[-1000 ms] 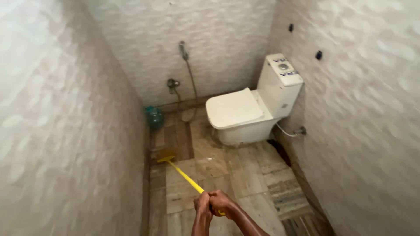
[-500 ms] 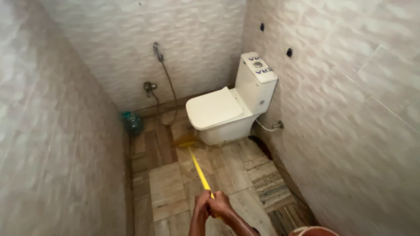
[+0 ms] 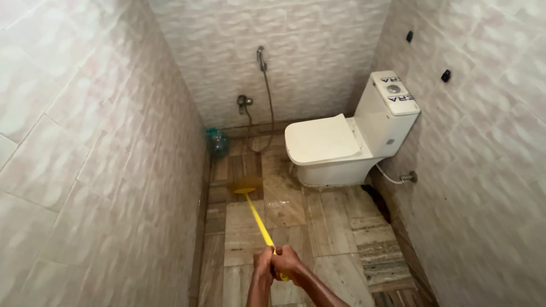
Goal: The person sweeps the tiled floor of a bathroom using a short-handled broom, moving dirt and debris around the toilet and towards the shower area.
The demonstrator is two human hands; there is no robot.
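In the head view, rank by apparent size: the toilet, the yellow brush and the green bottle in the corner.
1. Toilet, clearly largest.
2. Yellow brush: long but thin, and nearer the camera, which flatters it.
3. Green bottle, smallest, though farthest away.

Tiled bathroom, toilet [image 3: 341, 149] (lid down), spray hose [image 3: 266, 91]

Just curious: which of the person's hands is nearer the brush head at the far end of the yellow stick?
Left. The left hand grips the yellow stick slightly nearer the brush head; the right hand clasps just behind it.
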